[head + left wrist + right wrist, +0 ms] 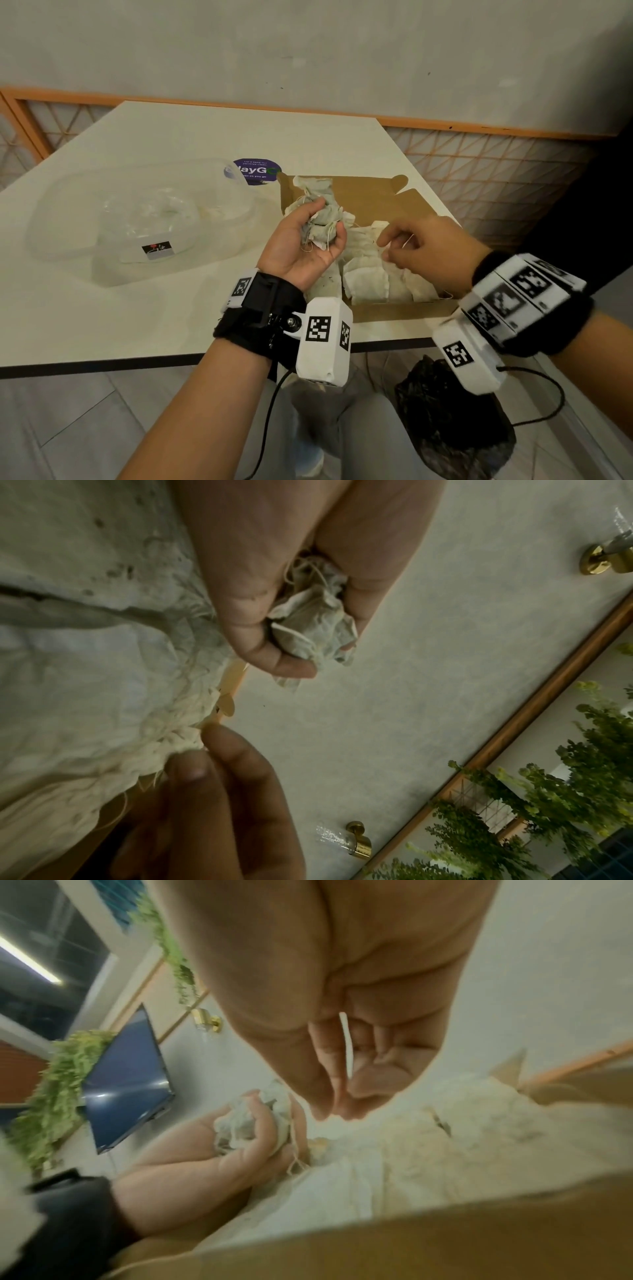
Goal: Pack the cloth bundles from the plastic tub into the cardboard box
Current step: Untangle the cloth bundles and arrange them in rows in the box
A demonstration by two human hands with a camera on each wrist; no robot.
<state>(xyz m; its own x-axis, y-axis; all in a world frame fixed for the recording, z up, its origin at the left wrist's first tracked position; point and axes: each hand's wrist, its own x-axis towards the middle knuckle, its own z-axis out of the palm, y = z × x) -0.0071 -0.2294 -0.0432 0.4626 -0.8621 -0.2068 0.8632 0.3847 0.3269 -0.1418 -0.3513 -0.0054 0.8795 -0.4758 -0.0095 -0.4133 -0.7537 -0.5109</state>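
My left hand (328, 217) is palm up over the left side of the cardboard box (376, 198) and grips a clump of pale cloth bundles (322, 226) with loose strings. The left wrist view shows the clump (308, 620) wedged between thumb and fingers. Several more bundles (370, 274) lie packed in the box's near half. My right hand (385, 246) hovers over them, fingertips (322, 1110) drawn together just above the cloth. Whether they pinch a string I cannot tell. The clear plastic tub (51, 212) stands to the left; no bundles show inside it.
A purple round sticker (257, 171) lies on the white table (205, 137) behind the tub. The table's front edge (137, 363) runs just under my wrists. A black bag (445, 418) sits below it. An orange lattice fence (479, 164) borders the far side.
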